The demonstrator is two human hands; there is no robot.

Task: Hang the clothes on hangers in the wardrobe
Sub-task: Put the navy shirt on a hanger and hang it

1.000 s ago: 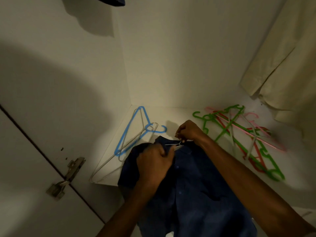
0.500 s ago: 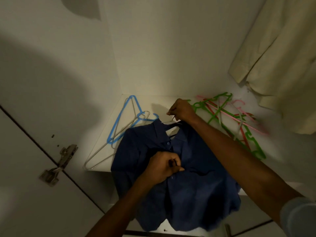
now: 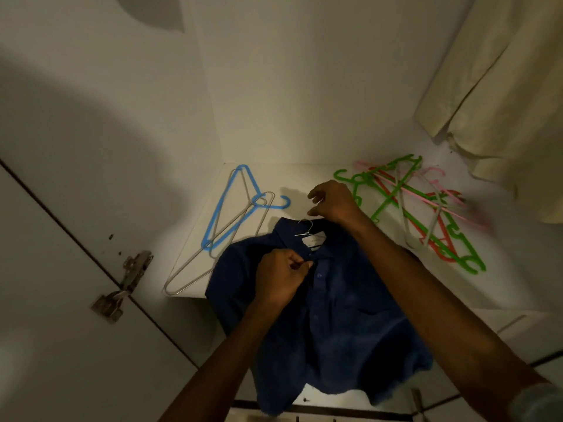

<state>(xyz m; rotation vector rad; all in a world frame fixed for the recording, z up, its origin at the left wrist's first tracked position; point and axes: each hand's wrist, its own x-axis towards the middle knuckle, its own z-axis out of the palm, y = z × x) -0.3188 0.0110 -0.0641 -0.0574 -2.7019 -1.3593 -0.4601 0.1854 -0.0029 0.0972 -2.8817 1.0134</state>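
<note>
White wardrobe interior, dim light, brightest on the shelf (image 3: 304, 181). Back wall (image 3: 304, 86) plain white, rises straight behind the shelf. Side panel (image 3: 106, 132) left of the shelf, large soft shadow across it. Metal door hinge (image 3: 122, 284) left of the shelf's front corner, on a dark seam. Door (image 3: 45, 345) below-left of it.

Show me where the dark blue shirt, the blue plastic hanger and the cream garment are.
dark blue shirt (image 3: 341, 324): head view, front panel.
blue plastic hanger (image 3: 227, 197): head view, left arm.
cream garment (image 3: 502, 86): head view, hanging fabric.
</note>
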